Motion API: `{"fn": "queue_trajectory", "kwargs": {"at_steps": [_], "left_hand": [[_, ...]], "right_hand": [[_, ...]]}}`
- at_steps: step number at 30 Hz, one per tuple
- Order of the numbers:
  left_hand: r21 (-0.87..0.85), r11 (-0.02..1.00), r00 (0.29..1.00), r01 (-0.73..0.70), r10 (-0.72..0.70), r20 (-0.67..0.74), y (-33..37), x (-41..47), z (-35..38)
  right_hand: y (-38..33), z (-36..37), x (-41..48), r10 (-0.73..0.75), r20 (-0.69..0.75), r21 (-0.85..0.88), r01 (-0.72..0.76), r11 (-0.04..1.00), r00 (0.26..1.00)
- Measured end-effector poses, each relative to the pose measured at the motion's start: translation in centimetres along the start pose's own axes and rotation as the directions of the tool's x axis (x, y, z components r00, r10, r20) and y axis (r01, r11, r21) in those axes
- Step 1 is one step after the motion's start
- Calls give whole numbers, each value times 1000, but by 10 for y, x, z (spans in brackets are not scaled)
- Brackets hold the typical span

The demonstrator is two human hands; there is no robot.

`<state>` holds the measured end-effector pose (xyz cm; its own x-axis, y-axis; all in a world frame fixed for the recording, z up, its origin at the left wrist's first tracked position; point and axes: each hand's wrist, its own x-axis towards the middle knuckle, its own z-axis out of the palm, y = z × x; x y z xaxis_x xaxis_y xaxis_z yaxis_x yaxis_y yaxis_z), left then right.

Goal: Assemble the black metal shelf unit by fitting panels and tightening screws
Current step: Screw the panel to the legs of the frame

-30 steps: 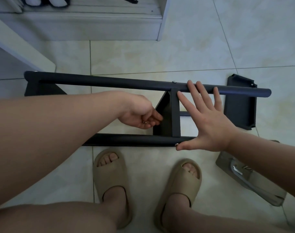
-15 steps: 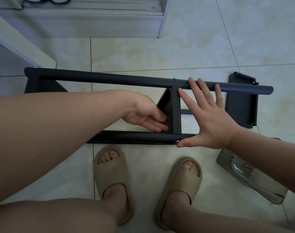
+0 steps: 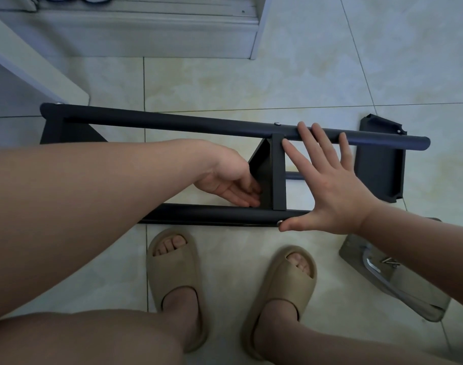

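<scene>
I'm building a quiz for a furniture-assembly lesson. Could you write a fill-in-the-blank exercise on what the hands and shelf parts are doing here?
1. The right hand is spread flat, fingers on the far tube and ____ on the near tube.
2. The left hand touches the panel fitted ____ the two tubes.
3. A spare panel lies on the tiled ____, near the far tube's right end.
Missing words: thumb; between; floor.
</scene>
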<state>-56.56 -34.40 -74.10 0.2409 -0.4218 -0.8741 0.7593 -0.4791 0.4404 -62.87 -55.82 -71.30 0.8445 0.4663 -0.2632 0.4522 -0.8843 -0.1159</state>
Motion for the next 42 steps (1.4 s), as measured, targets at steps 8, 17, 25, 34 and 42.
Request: {"fn": "queue_trajectory", "kwargs": {"at_steps": [8,17,25,34,42], "left_hand": [[59,996,998,-64,62,34,-3,0,-2],[178,979,995,-94,96,-4,3,7,-4],[304,950,987,-77,29,161,12,18,-5],[301,952,953,-59,-35,299,12,35,4],[294,955,939,-46,-59,338,12,34,0]], "right_hand": [[-1,-1,0,6,4,1,-6,1000,1000],[0,0,0,-2,-7,3,2,1000,1000],[1,3,1,-9,-24,2,9,1000,1000],[2,3,2,-10,0,-6,10,1000,1000],[1,2,3,-12,23,1,12,1000,1000]]}}
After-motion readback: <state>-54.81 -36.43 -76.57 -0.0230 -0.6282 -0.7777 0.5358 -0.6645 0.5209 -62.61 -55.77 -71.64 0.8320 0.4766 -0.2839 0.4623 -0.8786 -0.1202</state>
